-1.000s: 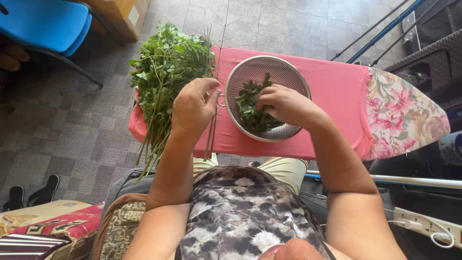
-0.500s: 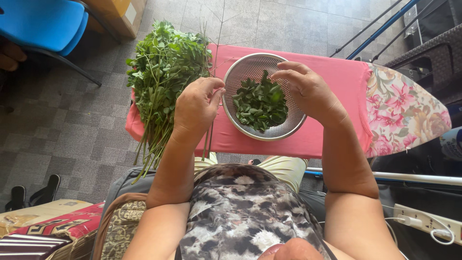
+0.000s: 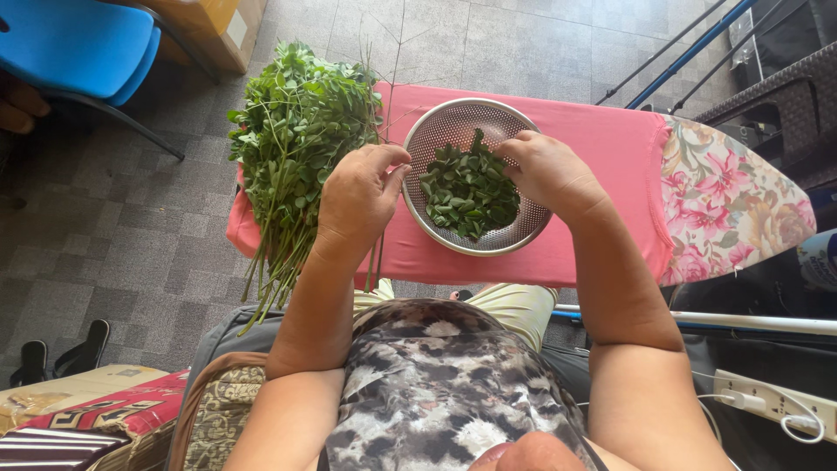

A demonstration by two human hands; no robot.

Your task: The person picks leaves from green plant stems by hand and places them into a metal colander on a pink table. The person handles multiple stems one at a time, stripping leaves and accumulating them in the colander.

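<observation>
From the head view I see my left hand with its grip pinched on a few bare stems that hang down over the near edge of the table; their long axis runs toward my body; the leafy bunch lies just left of that hand, stalks pointing back at me; my right hand rests on the far-right rim of the metal strainer, fingers curled toward the picked leaves, though I cannot tell whether they grip any; the strainer sits between both hands, nearer the right.
</observation>
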